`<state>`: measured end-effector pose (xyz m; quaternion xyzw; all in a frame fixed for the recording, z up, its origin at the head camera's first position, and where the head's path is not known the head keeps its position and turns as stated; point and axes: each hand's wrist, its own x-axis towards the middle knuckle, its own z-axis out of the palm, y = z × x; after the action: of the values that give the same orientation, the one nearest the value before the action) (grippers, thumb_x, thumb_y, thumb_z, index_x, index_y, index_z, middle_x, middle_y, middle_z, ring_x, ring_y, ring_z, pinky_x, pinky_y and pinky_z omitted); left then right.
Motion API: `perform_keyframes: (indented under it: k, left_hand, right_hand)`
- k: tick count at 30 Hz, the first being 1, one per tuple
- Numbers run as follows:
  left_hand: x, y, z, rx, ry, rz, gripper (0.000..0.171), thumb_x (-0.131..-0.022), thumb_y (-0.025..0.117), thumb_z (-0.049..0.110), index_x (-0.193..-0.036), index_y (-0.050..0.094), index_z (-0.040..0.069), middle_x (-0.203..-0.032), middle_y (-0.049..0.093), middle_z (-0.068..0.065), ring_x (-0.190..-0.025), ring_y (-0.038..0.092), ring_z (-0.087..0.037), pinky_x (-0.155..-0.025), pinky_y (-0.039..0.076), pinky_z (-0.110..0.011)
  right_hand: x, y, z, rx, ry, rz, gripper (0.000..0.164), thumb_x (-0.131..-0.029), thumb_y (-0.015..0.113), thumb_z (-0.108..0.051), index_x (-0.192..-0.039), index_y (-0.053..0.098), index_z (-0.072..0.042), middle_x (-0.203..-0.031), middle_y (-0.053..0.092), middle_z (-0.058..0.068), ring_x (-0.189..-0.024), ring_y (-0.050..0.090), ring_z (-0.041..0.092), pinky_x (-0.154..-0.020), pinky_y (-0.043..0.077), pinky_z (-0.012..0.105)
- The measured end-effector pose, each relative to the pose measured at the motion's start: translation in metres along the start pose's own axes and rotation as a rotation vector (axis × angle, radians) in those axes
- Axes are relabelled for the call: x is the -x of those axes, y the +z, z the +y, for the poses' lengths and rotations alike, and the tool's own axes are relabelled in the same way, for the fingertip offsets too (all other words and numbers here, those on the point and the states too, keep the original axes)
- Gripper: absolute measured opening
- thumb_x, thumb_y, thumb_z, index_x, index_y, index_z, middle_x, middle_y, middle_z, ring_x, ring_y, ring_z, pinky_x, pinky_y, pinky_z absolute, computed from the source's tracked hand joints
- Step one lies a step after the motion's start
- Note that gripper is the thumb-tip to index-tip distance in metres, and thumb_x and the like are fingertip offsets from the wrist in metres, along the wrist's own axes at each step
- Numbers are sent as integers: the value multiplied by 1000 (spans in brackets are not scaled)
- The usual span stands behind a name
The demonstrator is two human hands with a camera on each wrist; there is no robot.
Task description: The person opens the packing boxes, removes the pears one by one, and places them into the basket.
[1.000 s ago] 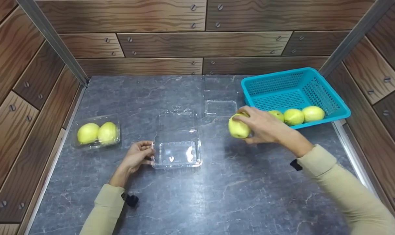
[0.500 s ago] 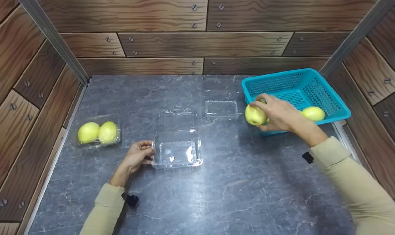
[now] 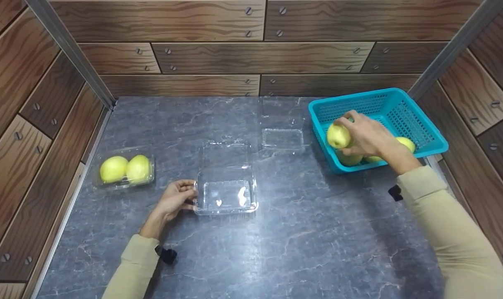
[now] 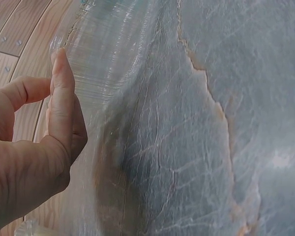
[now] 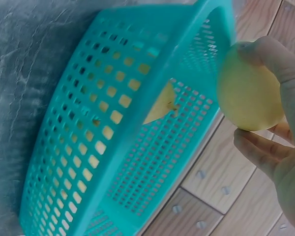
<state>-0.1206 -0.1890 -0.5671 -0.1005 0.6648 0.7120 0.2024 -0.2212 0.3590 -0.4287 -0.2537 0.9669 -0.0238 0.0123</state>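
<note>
In the head view, my right hand grips a yellow-green apple over the near left part of a teal basket. The right wrist view shows this apple above the rim, between thumb and fingers. Several more apples lie along the basket's near side, partly hidden by my hand; one apple shows its stem. My left hand holds the left edge of an open clear plastic clamshell container with its fingers. In the left wrist view, my fingers touch its rim.
A clear container with two apples stands on the left of the grey marbled tabletop. Another clear open container lies behind the middle, left of the basket. Wood-patterned walls close in the back and sides.
My right hand has carried the apple rightward and away from me, from in front of the basket to over it. My left hand and the clamshell container have stayed in place.
</note>
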Motion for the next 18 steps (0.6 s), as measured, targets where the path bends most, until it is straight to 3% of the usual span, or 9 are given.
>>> perform_keyframes:
  k: [18]
  left_hand:
    - [0, 0, -1, -5, 8, -3, 48, -91, 56, -8, -137, 43, -15, -90, 59, 0, -69, 60, -10, -53, 64, -22]
  right_hand:
    - [-19, 27, 21, -36, 61, -19, 79, -78, 91, -32, -143, 53, -12, -137, 52, 26, -110, 62, 44, -82, 61, 61]
